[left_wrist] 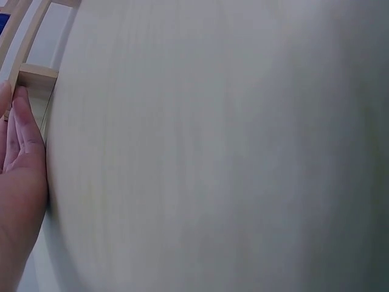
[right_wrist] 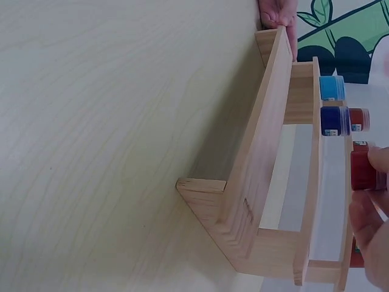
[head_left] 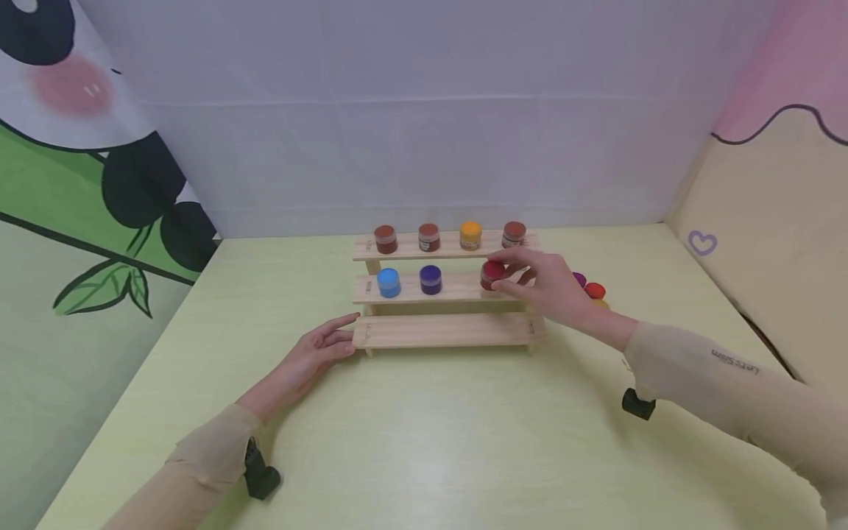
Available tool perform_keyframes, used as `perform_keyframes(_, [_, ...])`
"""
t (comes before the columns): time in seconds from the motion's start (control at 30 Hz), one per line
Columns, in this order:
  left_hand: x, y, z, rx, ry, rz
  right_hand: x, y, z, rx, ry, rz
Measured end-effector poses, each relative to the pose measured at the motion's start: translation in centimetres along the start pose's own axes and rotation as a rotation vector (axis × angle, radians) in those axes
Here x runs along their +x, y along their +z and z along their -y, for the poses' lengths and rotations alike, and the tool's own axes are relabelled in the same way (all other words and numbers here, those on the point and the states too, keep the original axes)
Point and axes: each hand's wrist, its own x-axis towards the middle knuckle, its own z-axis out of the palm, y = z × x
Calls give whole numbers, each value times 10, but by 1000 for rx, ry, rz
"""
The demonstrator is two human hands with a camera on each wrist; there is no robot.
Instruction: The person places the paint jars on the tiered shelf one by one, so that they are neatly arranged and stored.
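Note:
A three-step wooden rack [head_left: 450, 330] stands on the table. My right hand [head_left: 546, 288] pinches a small dark red paint jar [head_left: 492, 272] between thumb and fingers, at the right part of the middle step. In the right wrist view the same jar [right_wrist: 363, 170] shows at the right edge. On that step also stand a light blue jar [head_left: 389, 283] and a dark blue jar [head_left: 430, 280]. My left hand [head_left: 321, 352] touches the left end of the lowest step, its fingers fairly straight. The left wrist view shows the left hand [left_wrist: 24, 146] against the rack's end.
Along the top step stand brown-red jars [head_left: 386, 239] and a yellow-orange jar [head_left: 470, 235]. Several more jars, among them a red-orange one [head_left: 595, 291], are partly hidden behind my right forearm. A pale cloth wall [head_left: 450, 162] rises behind the table.

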Motion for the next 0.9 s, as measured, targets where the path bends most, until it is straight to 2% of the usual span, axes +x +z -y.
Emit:
perform_keyframes(0.2, [2, 1, 1, -13, 15, 6, 9, 8, 2, -10, 10, 52])
perform_keyframes(0.4, [4, 1, 1, -11, -5, 6, 15, 13, 1, 8, 22, 93])
perform_keyframes(0.9, [2, -1, 1, -10, 1, 0, 22, 20, -2, 28, 38, 127])
